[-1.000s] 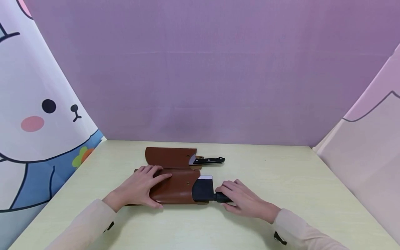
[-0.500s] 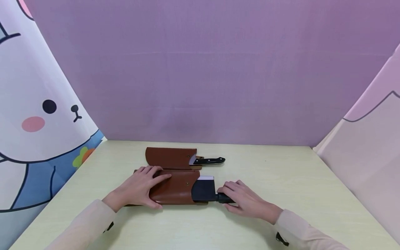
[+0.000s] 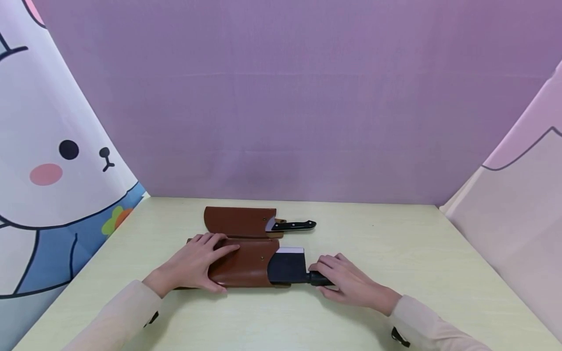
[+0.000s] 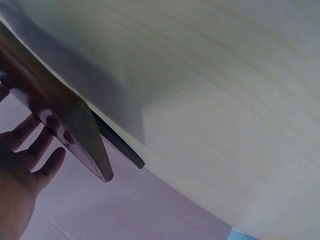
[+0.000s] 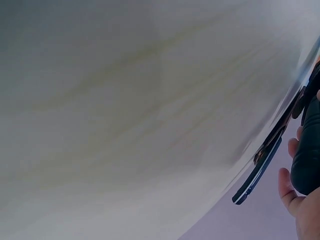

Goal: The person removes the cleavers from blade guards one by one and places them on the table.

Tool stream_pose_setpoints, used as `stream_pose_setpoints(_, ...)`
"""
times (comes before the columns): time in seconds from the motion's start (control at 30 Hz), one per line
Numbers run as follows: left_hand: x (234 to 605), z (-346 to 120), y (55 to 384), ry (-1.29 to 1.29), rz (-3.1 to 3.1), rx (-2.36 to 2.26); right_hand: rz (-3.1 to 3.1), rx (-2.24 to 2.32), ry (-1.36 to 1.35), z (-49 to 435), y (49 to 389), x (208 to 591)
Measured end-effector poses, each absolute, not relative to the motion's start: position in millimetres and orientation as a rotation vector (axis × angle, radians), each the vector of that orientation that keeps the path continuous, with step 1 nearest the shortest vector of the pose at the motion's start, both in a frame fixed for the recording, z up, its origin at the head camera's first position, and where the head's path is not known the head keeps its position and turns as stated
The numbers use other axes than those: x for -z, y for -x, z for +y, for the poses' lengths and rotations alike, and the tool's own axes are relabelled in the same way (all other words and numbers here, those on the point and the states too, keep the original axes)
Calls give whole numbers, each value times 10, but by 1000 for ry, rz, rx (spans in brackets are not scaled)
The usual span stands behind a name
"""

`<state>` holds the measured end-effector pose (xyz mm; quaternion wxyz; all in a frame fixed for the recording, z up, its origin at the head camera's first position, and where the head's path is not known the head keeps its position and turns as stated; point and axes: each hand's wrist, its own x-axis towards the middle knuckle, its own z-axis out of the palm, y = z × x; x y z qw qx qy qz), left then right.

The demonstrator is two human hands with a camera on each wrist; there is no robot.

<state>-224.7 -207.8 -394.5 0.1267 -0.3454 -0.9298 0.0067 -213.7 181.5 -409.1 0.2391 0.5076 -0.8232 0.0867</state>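
Observation:
My left hand [image 3: 195,265] rests spread over the left part of a brown leather knife sheath [image 3: 243,263], its thumb at the near edge. From the sheath's right mouth sticks the dark blade of a cleaver [image 3: 287,268], with a bright strip along its far edge; the rest of the blade is hidden inside. The fingers of my right hand [image 3: 351,282] grip the cleaver's black handle, which also shows as a ridged black handle [image 5: 306,155] in the right wrist view. In the left wrist view, the fingers of my left hand [image 4: 15,165] touch the sheath.
Just behind lies a second brown sheath [image 3: 239,222] with a black-handled knife [image 3: 295,225] in it, handle to the right. Both lie on a pale wood-grain table [image 3: 395,243]. A purple backdrop [image 3: 298,107] stands behind the far edge, with printed panels at both sides.
My right hand has drawn the cleaver a little to the right, so more of its blade shows outside the sheath. The left hand has hardly moved on the sheath.

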Motion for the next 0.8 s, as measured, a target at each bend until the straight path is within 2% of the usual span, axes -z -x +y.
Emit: stream_pose_setpoints(0.8, 3984, -2124, 2272, 1008, -2683, -17, -2234, -284, -1388, 1957, 2127, 4121)
